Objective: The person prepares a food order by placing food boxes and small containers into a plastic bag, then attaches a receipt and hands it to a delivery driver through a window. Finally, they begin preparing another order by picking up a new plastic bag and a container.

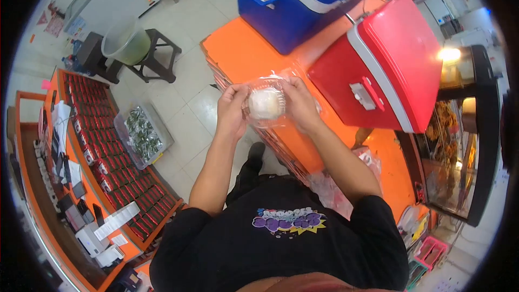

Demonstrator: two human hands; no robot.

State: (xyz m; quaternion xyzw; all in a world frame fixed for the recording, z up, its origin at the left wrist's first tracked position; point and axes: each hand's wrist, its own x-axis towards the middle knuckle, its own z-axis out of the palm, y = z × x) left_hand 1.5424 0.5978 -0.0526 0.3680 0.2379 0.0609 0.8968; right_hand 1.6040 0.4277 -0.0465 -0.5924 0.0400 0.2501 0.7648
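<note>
A clear plastic container (266, 104) with a round white item inside is held up in front of my chest, above the edge of the orange table (232, 43). My left hand (233, 109) grips its left side, fingers curled at the rim. On the right side, my right hand (300, 103) holds it with the thumb and fingers closed on the edge. Thin transparent plastic shows around the top of the container. The exact shape of the white item is blurred by the plastic.
A blue cooler (292, 16) and a red cooler (400, 59) stand on the table beyond my hands. Plastic bags (335, 194) lie near my right forearm. A glass display case (451, 140) is at the right. At left are a bin (143, 135) and packed shelves (111, 146).
</note>
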